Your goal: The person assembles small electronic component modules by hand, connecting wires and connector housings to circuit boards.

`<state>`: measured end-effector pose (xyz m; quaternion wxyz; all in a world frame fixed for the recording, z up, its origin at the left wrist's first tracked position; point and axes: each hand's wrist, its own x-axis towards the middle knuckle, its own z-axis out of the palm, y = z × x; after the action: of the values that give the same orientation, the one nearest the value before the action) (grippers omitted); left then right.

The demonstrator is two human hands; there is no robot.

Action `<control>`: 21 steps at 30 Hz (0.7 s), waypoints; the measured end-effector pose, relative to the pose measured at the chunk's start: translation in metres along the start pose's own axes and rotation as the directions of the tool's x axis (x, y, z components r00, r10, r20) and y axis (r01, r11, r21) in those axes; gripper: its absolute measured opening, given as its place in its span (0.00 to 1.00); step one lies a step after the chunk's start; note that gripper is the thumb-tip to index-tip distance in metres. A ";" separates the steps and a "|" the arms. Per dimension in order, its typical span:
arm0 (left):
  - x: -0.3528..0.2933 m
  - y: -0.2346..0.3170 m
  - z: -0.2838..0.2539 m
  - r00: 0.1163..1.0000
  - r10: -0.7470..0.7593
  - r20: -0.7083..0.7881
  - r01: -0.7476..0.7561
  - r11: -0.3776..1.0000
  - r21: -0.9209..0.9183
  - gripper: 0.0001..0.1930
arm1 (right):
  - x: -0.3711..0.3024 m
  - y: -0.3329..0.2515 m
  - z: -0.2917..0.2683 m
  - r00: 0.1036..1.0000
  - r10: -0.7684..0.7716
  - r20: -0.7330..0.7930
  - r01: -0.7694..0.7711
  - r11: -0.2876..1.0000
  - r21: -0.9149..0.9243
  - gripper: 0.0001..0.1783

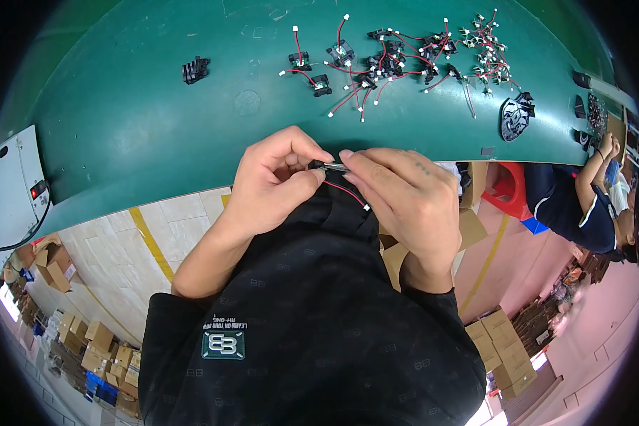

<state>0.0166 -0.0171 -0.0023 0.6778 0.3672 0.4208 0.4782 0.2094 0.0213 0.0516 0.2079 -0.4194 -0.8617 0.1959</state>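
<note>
My left hand (271, 181) pinches a small black plastic part (315, 165) between thumb and forefinger, just off the table's near edge. A red and black wire (348, 190) runs from that part and ends in a white plug hanging toward my right hand. In the fingers of my right hand (410, 195) are slim metal tweezers (335, 167), their tips against the black part. My fingertips cover most of the part, so its details are hidden.
On the green table (142, 121), several wired black modules (387, 65) and a heap of wires with white plugs (491, 60) lie farther back. Black clips (195, 69) rest at left, a black shell (517, 117) at right. A white box (14, 188) stands far left; another person (582, 195) works far right.
</note>
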 end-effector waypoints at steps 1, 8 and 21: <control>0.000 0.000 -0.001 1.000 -0.011 -0.009 0.012 1.000 0.014 0.09 | 0.001 -0.002 0.000 1.000 0.023 0.006 -0.023 1.000 0.006 0.15; 0.000 -0.001 0.000 0.998 -0.044 -0.038 0.045 0.999 0.025 0.08 | -0.002 -0.005 0.001 0.999 0.027 0.028 -0.026 0.999 -0.042 0.18; 0.000 -0.003 0.001 1.000 0.000 -0.030 0.002 0.999 0.055 0.07 | -0.002 -0.005 0.000 0.993 -0.015 0.114 0.014 1.000 0.006 0.24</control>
<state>0.0182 -0.0178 -0.0049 0.6613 0.3781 0.4440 0.4718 0.2078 0.0167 0.0533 0.1611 -0.4009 -0.8745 0.2203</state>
